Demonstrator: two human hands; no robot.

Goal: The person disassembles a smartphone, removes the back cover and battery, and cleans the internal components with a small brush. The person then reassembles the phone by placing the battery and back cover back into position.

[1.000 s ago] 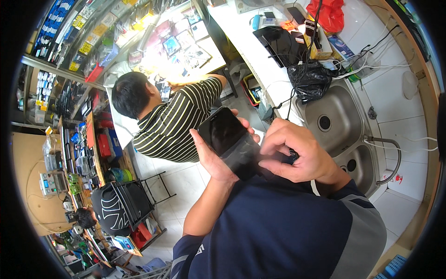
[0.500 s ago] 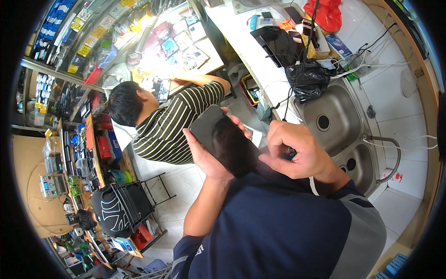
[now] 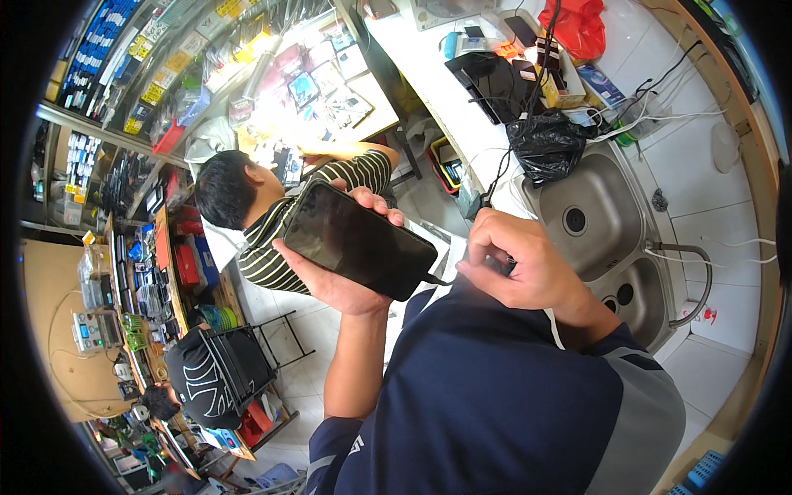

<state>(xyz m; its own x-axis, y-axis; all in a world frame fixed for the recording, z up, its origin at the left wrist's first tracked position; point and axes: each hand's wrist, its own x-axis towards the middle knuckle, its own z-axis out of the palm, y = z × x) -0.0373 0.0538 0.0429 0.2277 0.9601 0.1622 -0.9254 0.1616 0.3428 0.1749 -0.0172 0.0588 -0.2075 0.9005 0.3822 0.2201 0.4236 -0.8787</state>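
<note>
My left hand [image 3: 346, 285] is wrapped round a black smartphone [image 3: 359, 239], its dark glossy screen facing up and tilted. From the phone's lower right end a short black cable [image 3: 439, 280] runs toward my right hand [image 3: 516, 264]. That hand is closed, thumb against curled fingers, with a bit of dark material showing inside the curl. It appears to grip the cable, though most of what it holds is hidden by the fingers. A gap separates the right fingertips from the phone.
At right, a steel double sink [image 3: 582, 219] sits in a white counter with a black plastic bag [image 3: 544, 148], cables and a red bag [image 3: 573, 29]. Ahead left, a person in a striped shirt [image 3: 272, 247] works at a lit bench. Another person [image 3: 202, 375] sits lower left.
My left hand has moved left and turned the phone flatter, away from my right hand. The black cable at its end now shows. My right hand has shifted slightly left.
</note>
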